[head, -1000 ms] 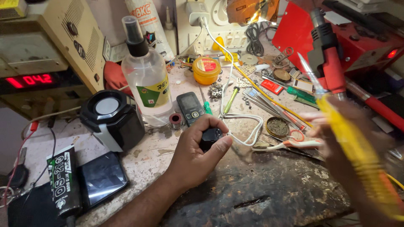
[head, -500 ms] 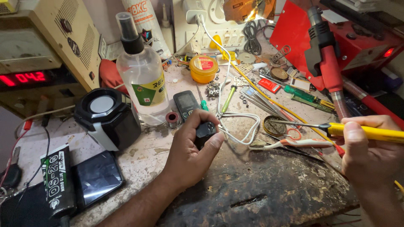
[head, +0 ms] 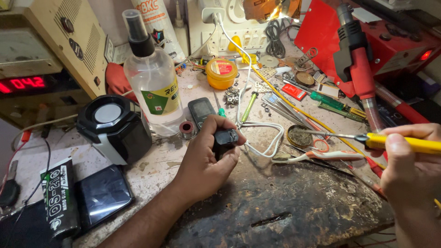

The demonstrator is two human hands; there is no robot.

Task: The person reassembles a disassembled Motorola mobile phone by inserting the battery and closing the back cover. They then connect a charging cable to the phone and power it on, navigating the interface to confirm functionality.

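My left hand (head: pixel 204 158) grips a small black block-shaped part (head: pixel 225 139) with a white cable (head: pixel 268 138) running from it, held just above the scorched bench top. My right hand (head: pixel 409 165) holds a yellow-handled soldering iron (head: pixel 399 142) level, its metal tip reaching left over a small round tin of brown flux (head: pixel 299 136). The two hands are well apart.
A clear spray bottle (head: pixel 154 82), a black cube-shaped speaker (head: pixel 115 126), a small dark phone (head: pixel 201 110) and an orange round tin (head: pixel 221 73) stand behind. A red hot-air gun (head: pixel 356 64), tweezers, screwdrivers and small parts litter the right. A beige meter with red digits (head: pixel 27 83) is at left.
My right hand came down from a raised, blurred position and now holds the iron level with its tip at the flux tin. My left hand stays on the black part.
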